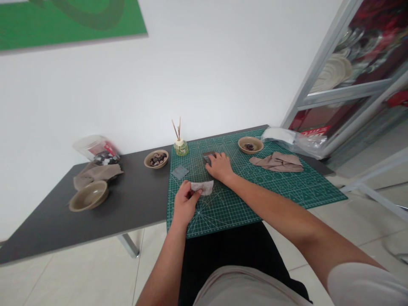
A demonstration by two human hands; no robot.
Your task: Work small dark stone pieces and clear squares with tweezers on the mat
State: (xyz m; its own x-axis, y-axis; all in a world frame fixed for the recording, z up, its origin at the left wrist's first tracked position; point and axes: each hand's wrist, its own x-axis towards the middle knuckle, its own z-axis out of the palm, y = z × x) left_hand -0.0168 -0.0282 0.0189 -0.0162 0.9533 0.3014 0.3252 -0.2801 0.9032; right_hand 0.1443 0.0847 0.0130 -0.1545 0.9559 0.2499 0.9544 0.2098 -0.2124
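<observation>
My left hand [186,203] pinches a small pale grey strip [203,187], which looks like cloth or soft paper, between thumb and fingers. It is held over the green cutting mat [237,204]. Farther forward, my right hand [219,166] has its fingers closed on the edge of a small dark grey square piece [208,157] at the mat. Its exact material I cannot make out, and the fingers partly cover it. A clear square plate [180,172] lies on the mat's left side, just beyond my left hand.
Left of the mat stand a bowl of dark pieces [156,160], another bowl [89,196], a brown cloth [95,173] and a tipped clear container [95,146]. A reed diffuser [181,147] stands behind. Rightward are a bowl [250,145], a cloth [277,162] and a plastic bag [295,140].
</observation>
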